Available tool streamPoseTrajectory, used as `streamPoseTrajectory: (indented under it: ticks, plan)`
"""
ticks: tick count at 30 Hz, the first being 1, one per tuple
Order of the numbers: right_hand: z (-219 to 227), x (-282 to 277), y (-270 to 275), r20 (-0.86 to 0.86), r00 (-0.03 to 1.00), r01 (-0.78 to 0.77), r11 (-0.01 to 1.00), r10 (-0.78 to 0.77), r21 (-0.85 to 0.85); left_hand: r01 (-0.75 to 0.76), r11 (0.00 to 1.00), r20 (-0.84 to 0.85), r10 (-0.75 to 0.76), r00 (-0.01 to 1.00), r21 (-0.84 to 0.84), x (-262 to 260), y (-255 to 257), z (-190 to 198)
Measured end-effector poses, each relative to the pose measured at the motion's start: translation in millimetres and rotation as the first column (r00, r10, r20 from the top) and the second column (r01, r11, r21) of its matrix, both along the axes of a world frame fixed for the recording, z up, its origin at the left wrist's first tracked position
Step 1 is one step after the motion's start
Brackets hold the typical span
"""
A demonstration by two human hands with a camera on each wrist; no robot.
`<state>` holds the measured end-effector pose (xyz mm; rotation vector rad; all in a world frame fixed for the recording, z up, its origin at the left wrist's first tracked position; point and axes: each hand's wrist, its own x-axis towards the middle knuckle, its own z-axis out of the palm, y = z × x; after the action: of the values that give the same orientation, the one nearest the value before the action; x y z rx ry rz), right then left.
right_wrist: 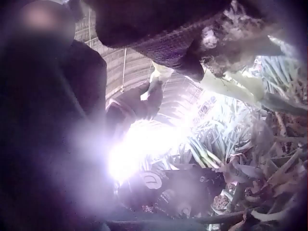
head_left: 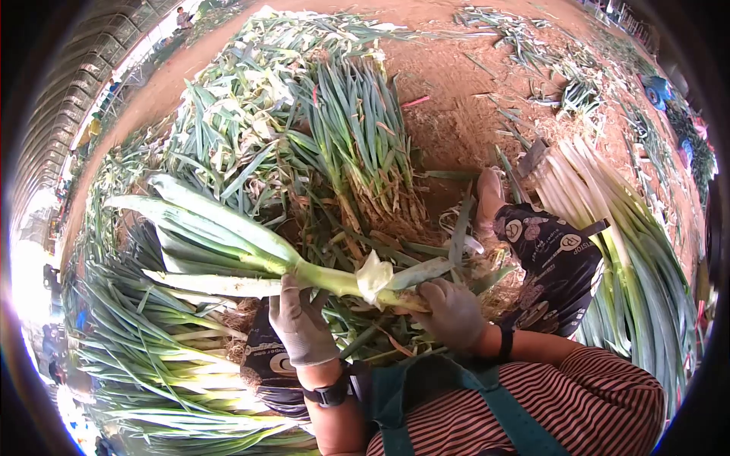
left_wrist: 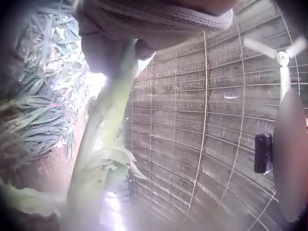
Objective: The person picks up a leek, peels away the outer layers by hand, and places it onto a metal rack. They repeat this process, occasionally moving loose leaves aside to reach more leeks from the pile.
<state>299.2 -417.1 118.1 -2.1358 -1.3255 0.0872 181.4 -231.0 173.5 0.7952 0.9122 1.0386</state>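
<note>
A thick leek (head_left: pixel 331 280) lies across the person's lap in the head view, its green leaves fanned out to the left. The gloved left hand (head_left: pixel 303 327) grips it where the leaves meet the stalk; the left wrist view shows the pale stalk (left_wrist: pixel 103 120) running down from that glove (left_wrist: pixel 115 36). At the root end, the gloved right hand (head_left: pixel 454 315) has its fingers curled round the stalk. A loosened pale outer layer (head_left: pixel 374 278) sticks up between the two hands. Shaggy roots (right_wrist: pixel 224 55) show beside the dark glove (right_wrist: pixel 163 45) in the right wrist view.
Untrimmed leeks (head_left: pixel 152 349) are heaped at the left, and another bunch (head_left: pixel 361 144) stands ahead. Cleaned leeks with white stalks (head_left: pixel 589 190) lie at the right. Stripped leaves (head_left: pixel 236 114) cover the ground beyond, beside bare reddish soil (head_left: pixel 449 99). Patterned dark cloth (head_left: pixel 555 266) covers the legs.
</note>
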Motion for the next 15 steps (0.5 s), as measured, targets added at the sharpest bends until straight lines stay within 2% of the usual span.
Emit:
streamPoseTrajectory:
  ticks: [4, 7, 10, 13, 15]
  plan:
    - [0.4, -2.5, 2.4, -0.009, 1.0, -0.015, 0.999, 0.014, -0.038, -0.022, 1.0, 0.061, 0.022, 0.998, -0.001, -0.2, 3.4, -7.7]
    - [2.6, -1.5, 8.4, -0.153, 0.987, -0.06, 0.993, 0.044, -0.099, -0.118, 0.993, 0.087, 0.117, 0.989, 0.009, -3.9, 1.7, -15.0]
    - [3.6, -2.9, 11.7, -0.185, 0.979, -0.099, 0.993, 0.087, -0.058, -0.129, 0.992, 0.101, 0.129, 0.987, 0.002, -11.2, 3.9, -21.8]
    - [0.1, -2.2, 11.9, -0.314, 0.945, -0.13, 0.985, 0.088, -0.113, -0.135, 0.991, 0.069, 0.136, 0.988, -0.015, -16.5, 4.2, -25.7]
    - [-0.1, 1.3, 12.5, -0.518, 0.847, -0.215, 0.968, 0.118, -0.132, -0.147, 0.989, 0.12, 0.148, 0.982, -0.014, -12.2, -2.2, -22.9]
